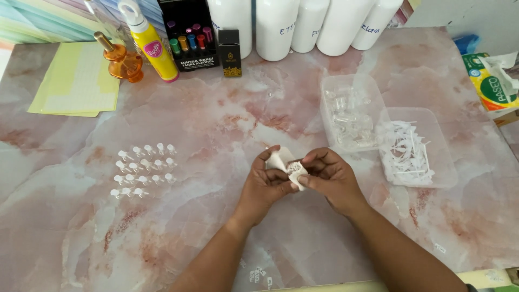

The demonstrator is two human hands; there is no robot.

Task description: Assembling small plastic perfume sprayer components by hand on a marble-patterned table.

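My left hand (pixel 266 186) and right hand (pixel 331 178) pinch a small white packet (pixel 289 166) together near the table's (pixel 216 124) middle; bare marble lies toward the near edge, small vials (pixel 143 168) leftward.

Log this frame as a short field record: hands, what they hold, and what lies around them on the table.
left hand: pinches one side of a small white sheet
right hand: pinches the sheet's other side
table: pink marbled surface
left of hands: rows of small clear bottles
right of hands: two clear trays, one with clear vials, one with white plastic parts
back edge: white bottles, yellow bottle, amber bottle
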